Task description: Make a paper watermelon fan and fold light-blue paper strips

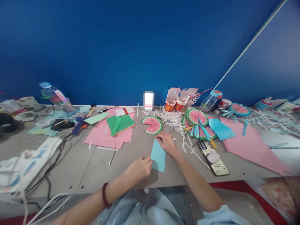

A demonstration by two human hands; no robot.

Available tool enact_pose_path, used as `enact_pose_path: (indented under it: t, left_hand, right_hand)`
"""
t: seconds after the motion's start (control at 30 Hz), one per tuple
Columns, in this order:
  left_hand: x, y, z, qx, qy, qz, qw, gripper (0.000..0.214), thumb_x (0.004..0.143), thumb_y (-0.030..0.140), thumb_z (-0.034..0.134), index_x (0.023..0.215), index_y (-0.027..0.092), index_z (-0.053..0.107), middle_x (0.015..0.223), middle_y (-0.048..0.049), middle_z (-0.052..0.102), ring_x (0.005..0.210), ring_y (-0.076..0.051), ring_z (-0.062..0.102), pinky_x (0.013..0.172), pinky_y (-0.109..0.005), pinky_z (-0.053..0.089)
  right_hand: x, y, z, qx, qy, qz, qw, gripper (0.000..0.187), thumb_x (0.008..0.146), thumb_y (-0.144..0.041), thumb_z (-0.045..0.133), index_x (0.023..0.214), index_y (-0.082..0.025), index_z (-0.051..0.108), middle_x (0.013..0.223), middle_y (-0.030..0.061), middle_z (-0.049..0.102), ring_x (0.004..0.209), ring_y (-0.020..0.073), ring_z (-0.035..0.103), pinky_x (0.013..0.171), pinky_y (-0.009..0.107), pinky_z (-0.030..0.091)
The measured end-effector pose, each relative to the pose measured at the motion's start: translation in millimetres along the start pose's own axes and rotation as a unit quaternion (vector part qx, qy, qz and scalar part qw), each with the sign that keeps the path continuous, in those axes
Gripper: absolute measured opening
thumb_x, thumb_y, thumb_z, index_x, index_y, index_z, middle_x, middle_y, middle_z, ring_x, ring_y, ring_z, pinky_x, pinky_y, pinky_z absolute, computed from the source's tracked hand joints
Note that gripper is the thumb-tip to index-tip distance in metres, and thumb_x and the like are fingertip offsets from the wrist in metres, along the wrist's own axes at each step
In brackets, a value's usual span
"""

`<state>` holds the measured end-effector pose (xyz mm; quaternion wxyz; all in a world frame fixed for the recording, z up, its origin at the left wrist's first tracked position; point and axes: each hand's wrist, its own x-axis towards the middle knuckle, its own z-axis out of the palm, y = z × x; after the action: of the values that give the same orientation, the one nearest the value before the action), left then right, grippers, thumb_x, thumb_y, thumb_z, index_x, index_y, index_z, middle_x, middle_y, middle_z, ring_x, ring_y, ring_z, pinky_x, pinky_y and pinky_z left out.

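Note:
A small light-blue paper rectangle point(158, 156) lies on the grey table point(93, 168) in front of me. My left hand point(139, 168), with a dark red bead bracelet on its wrist, has its fingers curled and pinches the paper's lower left edge. My right hand point(166, 142) presses down on the paper's upper right corner with its fingers bent. Just beyond the paper sits a pink pleated paper fan with a green rim point(152, 125).
Pink paper sheets point(110, 134) and green sheets point(120, 123) lie to the left, a larger pink sheet point(250, 145) to the right. A phone point(212, 157) lies right of my forearm. White paper strips, more fans point(197, 120), cups point(174, 104), a bottle point(55, 97), a power strip point(30, 162) with cables crowd the table.

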<state>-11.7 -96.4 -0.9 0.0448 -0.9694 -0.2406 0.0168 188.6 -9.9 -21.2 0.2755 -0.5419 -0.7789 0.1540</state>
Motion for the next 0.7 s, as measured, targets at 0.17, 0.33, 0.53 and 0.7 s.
enact_pose_path:
  t: [0.17, 0.33, 0.53, 0.7]
  left_hand:
    - [-12.4, 8.4, -4.0, -0.002, -0.019, 0.005, 1.000, 0.009, 0.085, 0.011, 0.054, 0.077, 0.012, 0.059, 0.075, -0.0062, 0.057, 0.081, -0.019, 0.054, 0.055, -0.029, 0.034]
    - [-23.3, 4.8, -14.5, -0.056, -0.009, 0.013, 0.998, 0.009, 0.083, 0.016, 0.056, 0.074, 0.014, 0.058, 0.074, -0.0045, 0.057, 0.078, -0.018, 0.053, 0.055, -0.028, 0.033]
    - [4.1, -29.8, -26.0, -0.117, 0.061, -0.148, 0.980, 0.019, 0.090, 0.018, 0.045, 0.079, 0.017, 0.061, 0.082, -0.0024, 0.058, 0.084, -0.016, 0.053, 0.062, -0.026, 0.038]
    - [49.0, -50.4, -16.2, -0.127, 0.097, -0.200, 0.967, 0.024, 0.091, 0.019, 0.043, 0.080, 0.016, 0.064, 0.084, -0.0034, 0.058, 0.086, -0.016, 0.053, 0.068, -0.027, 0.040]
  right_hand:
    - [0.3, 0.2, 0.3, 0.000, -0.002, 0.003, 1.000, 0.012, 0.082, -0.013, 0.055, 0.079, -0.021, 0.063, 0.087, 0.0018, 0.065, 0.086, 0.0185, 0.056, 0.077, 0.030, 0.033]
    - [0.9, 0.2, 0.1, 0.004, 0.000, 0.005, 1.000, 0.012, 0.082, -0.013, 0.055, 0.078, -0.021, 0.063, 0.087, 0.0019, 0.065, 0.085, 0.0183, 0.056, 0.077, 0.030, 0.034]
    - [1.0, 0.7, 0.2, 0.016, 0.001, 0.010, 1.000, 0.011, 0.081, -0.013, 0.055, 0.077, -0.020, 0.063, 0.084, 0.0015, 0.065, 0.082, 0.0175, 0.056, 0.074, 0.029, 0.033]
    - [0.5, -1.5, -0.2, 0.008, 0.007, 0.011, 1.000, 0.011, 0.080, -0.013, 0.055, 0.077, -0.020, 0.063, 0.084, 0.0018, 0.065, 0.081, 0.0177, 0.056, 0.073, 0.028, 0.033]
